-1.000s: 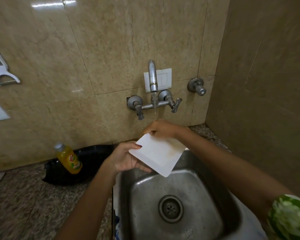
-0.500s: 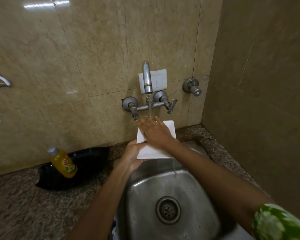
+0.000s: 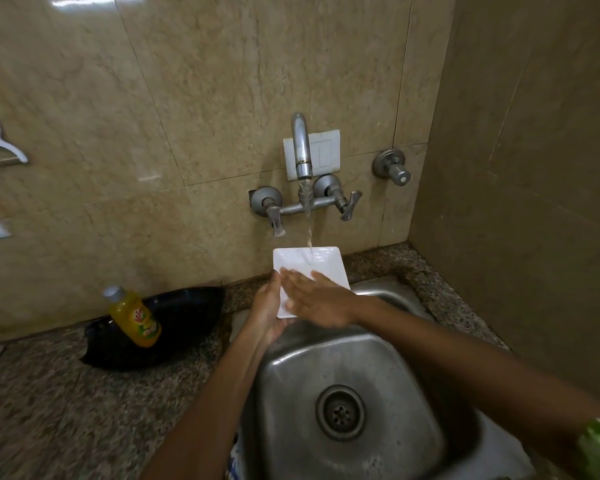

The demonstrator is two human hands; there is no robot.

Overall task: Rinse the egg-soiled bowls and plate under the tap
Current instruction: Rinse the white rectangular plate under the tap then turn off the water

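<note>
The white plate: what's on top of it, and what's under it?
On the plate falls water from the tap, and the right hand lies flat across it. The left hand grips its left edge from beneath. The sink lies below; the plate's underside is hidden.

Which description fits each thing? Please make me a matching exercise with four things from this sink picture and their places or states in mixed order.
Things:
1. white square plate
2. yellow bottle
3. right hand
4. sink

Descriptions:
a. lies flat on the plate, fingers straight
b. leans in a black tray on the counter
c. held under the running water
d. holds no dishes, drain in view

Pairs: 1-c, 2-b, 3-a, 4-d
</note>
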